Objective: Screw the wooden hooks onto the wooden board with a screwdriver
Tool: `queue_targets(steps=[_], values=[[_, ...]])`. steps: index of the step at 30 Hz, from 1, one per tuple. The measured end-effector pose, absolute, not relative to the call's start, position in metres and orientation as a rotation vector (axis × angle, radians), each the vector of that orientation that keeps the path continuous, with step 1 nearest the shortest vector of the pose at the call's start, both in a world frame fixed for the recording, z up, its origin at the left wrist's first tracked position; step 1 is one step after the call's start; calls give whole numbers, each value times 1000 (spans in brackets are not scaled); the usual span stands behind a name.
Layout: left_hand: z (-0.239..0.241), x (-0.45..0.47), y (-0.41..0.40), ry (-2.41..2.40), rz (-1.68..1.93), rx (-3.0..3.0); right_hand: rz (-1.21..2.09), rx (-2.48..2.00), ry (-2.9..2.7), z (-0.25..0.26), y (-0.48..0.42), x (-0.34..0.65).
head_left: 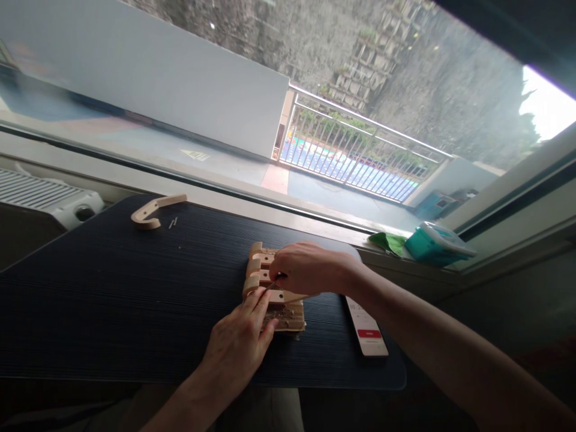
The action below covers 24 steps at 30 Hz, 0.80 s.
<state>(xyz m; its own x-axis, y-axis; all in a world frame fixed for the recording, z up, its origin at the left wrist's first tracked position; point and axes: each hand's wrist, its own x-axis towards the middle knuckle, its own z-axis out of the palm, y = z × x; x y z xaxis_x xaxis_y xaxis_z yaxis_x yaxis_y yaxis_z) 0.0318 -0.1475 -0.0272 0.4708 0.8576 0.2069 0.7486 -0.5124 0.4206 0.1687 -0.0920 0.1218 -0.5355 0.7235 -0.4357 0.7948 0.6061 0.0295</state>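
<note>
A rough wooden board (288,323) lies on the dark table, with several curved pale wooden hooks (252,264) set side by side across it. Dark round holes show in their flat parts. My left hand (238,336) grips the nearest hook at its curved end, thumb over the board. Above the hooks, my right hand (297,267) is closed around a thin dark tool (271,286), whose tip points down-left to my left fingertips. The tool's upper part is hidden in my fist, so its exact kind is unclear.
A loose wooden hook (155,209) and a few small screws or pins (173,222) lie at the table's far left. A phone (371,336) rests at right. On the windowsill are a green cloth (389,242) and a teal box (434,243). A white heater (49,192) stands left.
</note>
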Motion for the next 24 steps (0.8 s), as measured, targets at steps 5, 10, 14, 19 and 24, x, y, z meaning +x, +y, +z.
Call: queue_targets(steps=[5,10,14,19,24], values=[[-32,33,-146,1386,659,2497,-166,1182,2353,127,-92,155],[-31,33,-146,1389,660,2508,-152,1152,2391,127,-87,148],[-32,33,-146,1392,691,2521,-210,1191,2376,124,-78,151],[-34,33,-147,1401,658,2556,-260,1261,2309,129,-74,150],[-36,31,-147,1385,721,2557,-79,1195,2266,138,-83,145]])
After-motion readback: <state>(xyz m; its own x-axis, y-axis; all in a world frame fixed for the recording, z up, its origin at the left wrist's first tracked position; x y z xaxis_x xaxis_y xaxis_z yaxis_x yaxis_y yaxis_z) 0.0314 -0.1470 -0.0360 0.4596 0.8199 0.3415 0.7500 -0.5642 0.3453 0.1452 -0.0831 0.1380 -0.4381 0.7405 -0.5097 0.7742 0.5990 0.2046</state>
